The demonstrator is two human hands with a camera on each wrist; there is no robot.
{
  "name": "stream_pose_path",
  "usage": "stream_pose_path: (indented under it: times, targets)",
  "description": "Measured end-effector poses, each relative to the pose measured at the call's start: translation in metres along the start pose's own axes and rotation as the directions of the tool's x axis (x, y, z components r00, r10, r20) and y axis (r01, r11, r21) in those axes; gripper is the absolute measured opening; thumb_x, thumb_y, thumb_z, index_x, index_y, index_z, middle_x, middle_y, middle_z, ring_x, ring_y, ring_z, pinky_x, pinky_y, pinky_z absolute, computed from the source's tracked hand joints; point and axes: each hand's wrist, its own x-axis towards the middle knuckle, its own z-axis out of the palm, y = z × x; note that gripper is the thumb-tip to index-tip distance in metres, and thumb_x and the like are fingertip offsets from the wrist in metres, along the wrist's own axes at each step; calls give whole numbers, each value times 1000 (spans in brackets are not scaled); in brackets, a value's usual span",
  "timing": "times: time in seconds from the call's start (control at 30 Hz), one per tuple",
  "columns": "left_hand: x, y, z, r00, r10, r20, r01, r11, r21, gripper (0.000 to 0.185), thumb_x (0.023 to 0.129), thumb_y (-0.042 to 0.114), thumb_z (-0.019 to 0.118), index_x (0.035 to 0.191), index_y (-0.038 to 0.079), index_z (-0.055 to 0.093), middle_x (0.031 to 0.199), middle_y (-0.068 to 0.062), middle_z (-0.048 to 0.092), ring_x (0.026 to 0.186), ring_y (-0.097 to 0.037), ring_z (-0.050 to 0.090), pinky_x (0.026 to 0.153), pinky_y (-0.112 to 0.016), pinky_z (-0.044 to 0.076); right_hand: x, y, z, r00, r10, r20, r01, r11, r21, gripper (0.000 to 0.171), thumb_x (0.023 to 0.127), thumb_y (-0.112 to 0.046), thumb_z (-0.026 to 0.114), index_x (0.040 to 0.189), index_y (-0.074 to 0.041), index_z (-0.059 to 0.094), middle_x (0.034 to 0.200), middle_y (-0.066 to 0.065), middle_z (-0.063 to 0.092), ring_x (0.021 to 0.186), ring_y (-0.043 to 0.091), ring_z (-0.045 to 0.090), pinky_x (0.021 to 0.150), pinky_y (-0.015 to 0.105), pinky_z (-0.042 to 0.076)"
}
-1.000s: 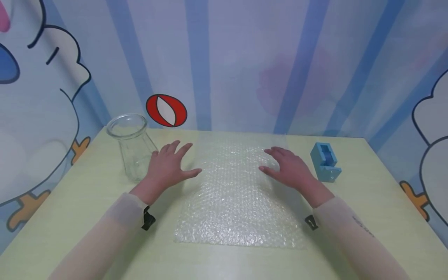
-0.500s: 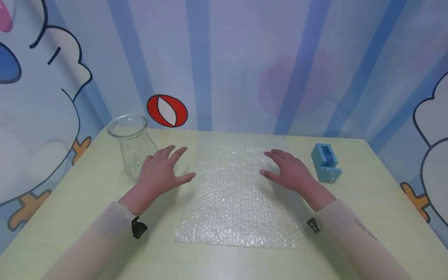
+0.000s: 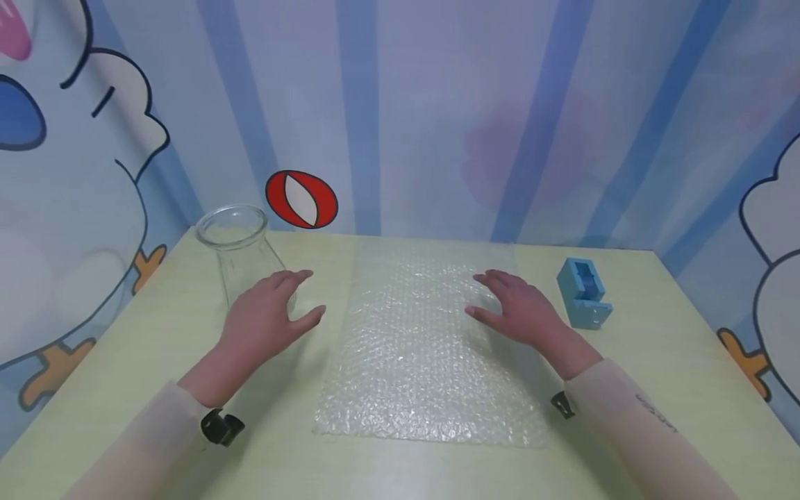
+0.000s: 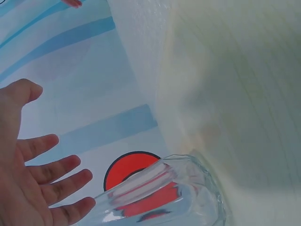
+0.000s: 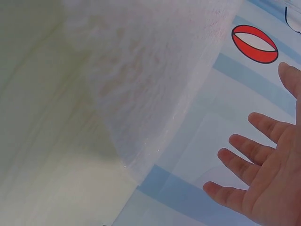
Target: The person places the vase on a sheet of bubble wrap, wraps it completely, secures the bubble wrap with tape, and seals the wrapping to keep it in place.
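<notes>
striped backdrop (image 3: 425, 125) behind pale table (image 3: 400, 472)

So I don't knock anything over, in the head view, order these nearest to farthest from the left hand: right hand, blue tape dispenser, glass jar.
1. Glass jar: behind the left hand, partly hidden by it.
2. Right hand: across the bubble wrap.
3. Blue tape dispenser: to the right of the right hand.

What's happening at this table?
A person's left hand and right hand hover over a table, open and holding nothing. A sheet of bubble wrap lies flat between them. A clear glass jar stands near the left hand, and a small blue object, perhaps a tape dispenser, sits beyond the right.
</notes>
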Motion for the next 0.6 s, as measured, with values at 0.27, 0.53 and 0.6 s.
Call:
stream_pose_path:
  times: [0.27,0.53,0.6]
  targets:
    - [-11,-5,-7,998,-50,-40,48,998,-48,59,94,35,70,143,6,56,141,-24,61,128,-42,59,94,-57,58,-1,4,-1,1000,9,6,-9,1000,-17,67,99,-42,62,151,-3,47,155,28,46,143,49,45,113,64,42]
    - [-24,-22,-16,991,-136,-8,134,983,-122,58,97,35,67,146,8,53,146,-25,56,134,-45,53,98,-63,52,0,2,-1,1000,-2,7,2,1000,-4,66,100,-43,60,150,-3,48,155,28,47,142,49,46,113,63,42]
    - [-26,-25,-16,990,-144,2,143,981,-133,58,97,35,67,146,8,52,147,-25,55,135,-46,52,100,-63,51,-1,3,0,1000,6,11,-6,1000,-6,65,100,-43,60,150,-3,48,155,27,47,142,49,46,113,63,42]
